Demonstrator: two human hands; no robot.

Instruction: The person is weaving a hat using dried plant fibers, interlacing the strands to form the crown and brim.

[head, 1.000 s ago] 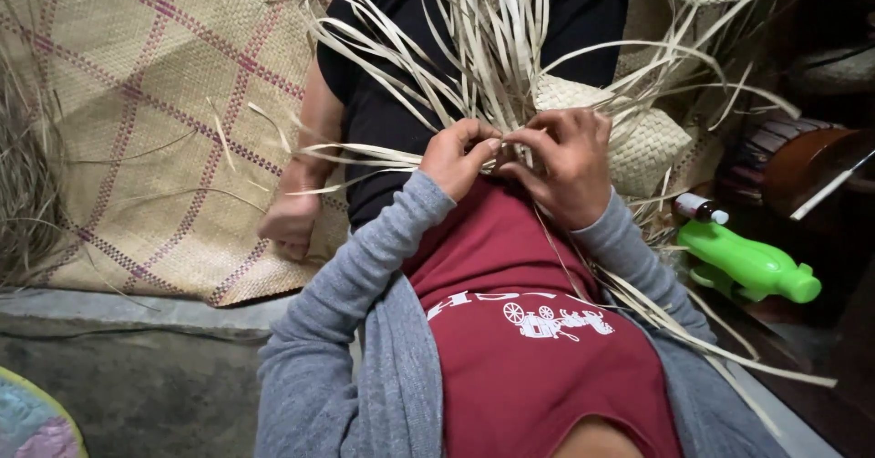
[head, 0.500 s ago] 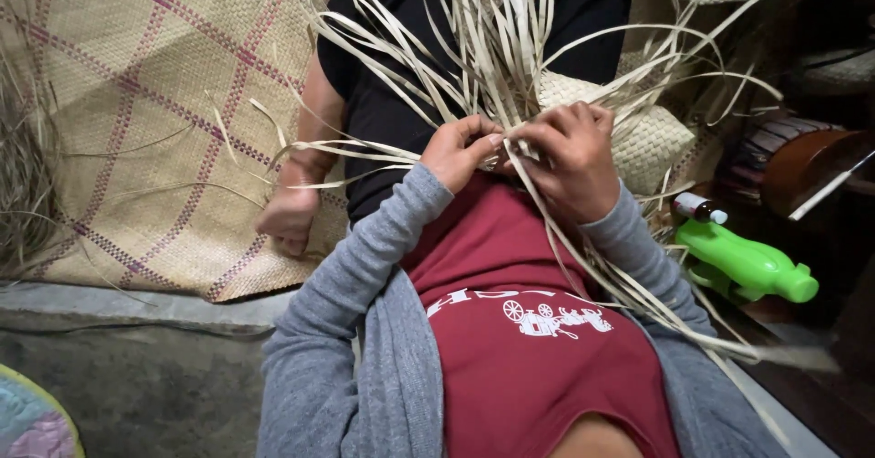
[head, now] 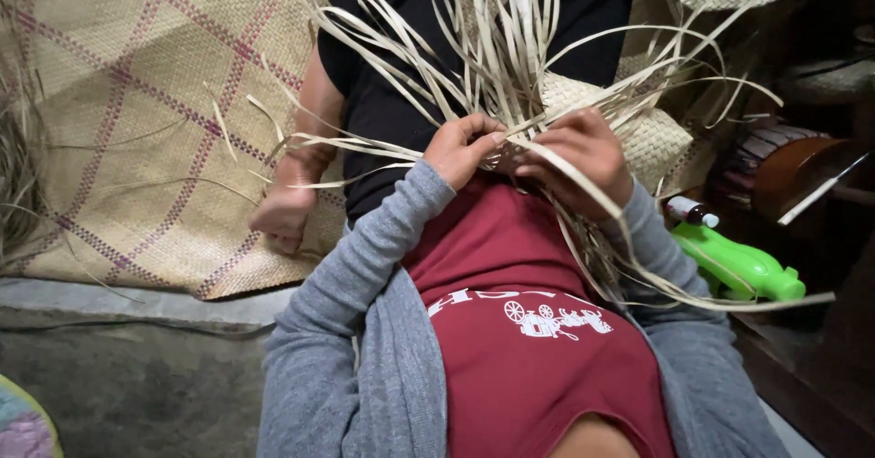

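Both hands [head: 524,153] pinching pale straw strips [head: 510,48], woven mat [head: 137,121] beside

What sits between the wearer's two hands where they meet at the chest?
In the head view, a small woven knot of pale dried straw strips lies between the left hand and right hand; both hands pinch strips there, loose ends fanning upward.

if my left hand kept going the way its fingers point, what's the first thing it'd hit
Probably the right hand: the left hand curls toward it over the pale strips, nearly touching. Depth is hard to judge.
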